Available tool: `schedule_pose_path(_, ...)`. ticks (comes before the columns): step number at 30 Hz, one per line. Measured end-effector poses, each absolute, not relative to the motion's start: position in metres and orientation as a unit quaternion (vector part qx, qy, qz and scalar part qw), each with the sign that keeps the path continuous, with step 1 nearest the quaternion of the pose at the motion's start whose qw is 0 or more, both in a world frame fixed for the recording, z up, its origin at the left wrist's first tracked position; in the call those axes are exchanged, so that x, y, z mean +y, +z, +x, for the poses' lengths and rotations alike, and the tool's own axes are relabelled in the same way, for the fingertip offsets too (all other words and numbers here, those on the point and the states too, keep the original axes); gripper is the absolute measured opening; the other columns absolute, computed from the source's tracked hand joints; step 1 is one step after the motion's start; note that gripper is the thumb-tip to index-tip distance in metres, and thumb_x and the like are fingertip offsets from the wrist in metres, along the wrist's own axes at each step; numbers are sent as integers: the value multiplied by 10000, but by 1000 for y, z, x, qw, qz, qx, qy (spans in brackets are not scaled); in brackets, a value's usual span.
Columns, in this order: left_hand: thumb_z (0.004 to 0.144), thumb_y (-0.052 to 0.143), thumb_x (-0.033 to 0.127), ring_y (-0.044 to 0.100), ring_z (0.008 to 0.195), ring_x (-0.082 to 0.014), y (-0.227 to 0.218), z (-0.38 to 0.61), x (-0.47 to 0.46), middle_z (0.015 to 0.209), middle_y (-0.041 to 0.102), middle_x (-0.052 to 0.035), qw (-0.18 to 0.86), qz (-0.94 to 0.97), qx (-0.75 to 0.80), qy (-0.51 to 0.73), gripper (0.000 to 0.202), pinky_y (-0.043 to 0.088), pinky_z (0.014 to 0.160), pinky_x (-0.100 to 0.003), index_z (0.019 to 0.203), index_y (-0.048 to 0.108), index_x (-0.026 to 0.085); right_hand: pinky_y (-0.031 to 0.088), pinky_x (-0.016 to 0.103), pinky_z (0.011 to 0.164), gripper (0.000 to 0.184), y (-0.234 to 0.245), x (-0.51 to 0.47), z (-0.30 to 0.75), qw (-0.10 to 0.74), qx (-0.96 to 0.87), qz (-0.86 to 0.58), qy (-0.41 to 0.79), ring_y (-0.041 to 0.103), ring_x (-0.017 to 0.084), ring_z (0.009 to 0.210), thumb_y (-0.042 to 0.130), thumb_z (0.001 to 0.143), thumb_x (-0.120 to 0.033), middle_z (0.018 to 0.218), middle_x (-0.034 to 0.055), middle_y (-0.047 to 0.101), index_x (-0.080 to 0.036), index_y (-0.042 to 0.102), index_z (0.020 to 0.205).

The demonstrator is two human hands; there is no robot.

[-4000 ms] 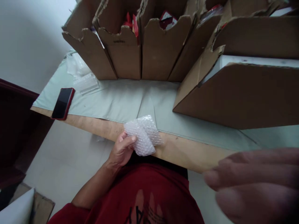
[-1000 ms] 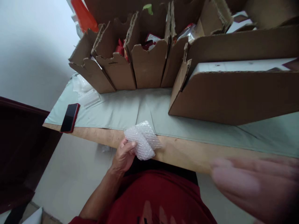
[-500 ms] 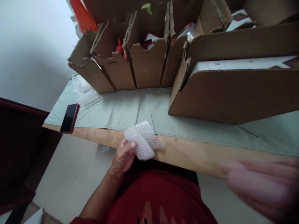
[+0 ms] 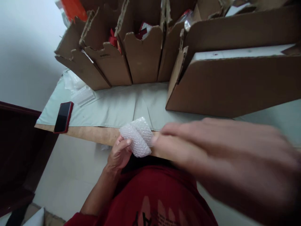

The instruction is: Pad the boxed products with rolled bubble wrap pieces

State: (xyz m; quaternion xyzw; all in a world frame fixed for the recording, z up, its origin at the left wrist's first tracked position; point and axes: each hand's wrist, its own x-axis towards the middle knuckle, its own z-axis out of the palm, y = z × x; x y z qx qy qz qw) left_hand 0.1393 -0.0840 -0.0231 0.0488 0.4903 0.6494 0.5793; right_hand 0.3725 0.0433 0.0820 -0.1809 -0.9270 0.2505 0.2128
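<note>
A folded piece of bubble wrap (image 4: pixel 138 138) is pinched in my left hand (image 4: pixel 121 151), thumb on top, just over the table's front edge. Whether anything lies inside the folds I cannot see. My right hand (image 4: pixel 199 144) is smeared by motion, large and close to the camera. Its fingertips point left and reach the right side of the bubble wrap; I cannot tell whether they touch it. What its fingers hold, if anything, is lost in the blur.
Several open cardboard bins (image 4: pixel 143 59) with red and wrapped items stand at the back. A wide cardboard box (image 4: pixel 230 84) with white flat pieces fills the right. A red-edged phone (image 4: pixel 63 117) and clear plastic packets (image 4: pixel 82 95) lie left on the green cloth (image 4: pixel 115 106).
My right hand has swept in from the far right to the bubble wrap. The left hand keeps its hold. The whole view has shifted slightly.
</note>
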Motion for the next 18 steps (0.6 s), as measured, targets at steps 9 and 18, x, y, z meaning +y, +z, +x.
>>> schedule_pose_path(9, 640, 887, 360, 724, 846, -242, -9, 138, -71, 875, 767, -56, 586, 118, 471, 649, 468, 555, 778, -330, 1031, 733, 154, 610, 351, 827, 523, 14, 57, 320, 224, -692, -281, 626, 723, 231, 1011, 775, 848, -473, 1143, 97, 751, -205, 662, 1282)
schedule_pose_path(18, 761, 837, 294, 710, 907, -207, -17, 137, -66, 947, 780, -46, 509, 231, 540, 629, 334, 561, 807, -285, 1056, 747, 167, 527, 242, 744, 89, 10, 45, 309, 370, -701, -265, 549, 653, 117, 787, 676, 915, -195, 870, -28, 718, -266, 720, 945)
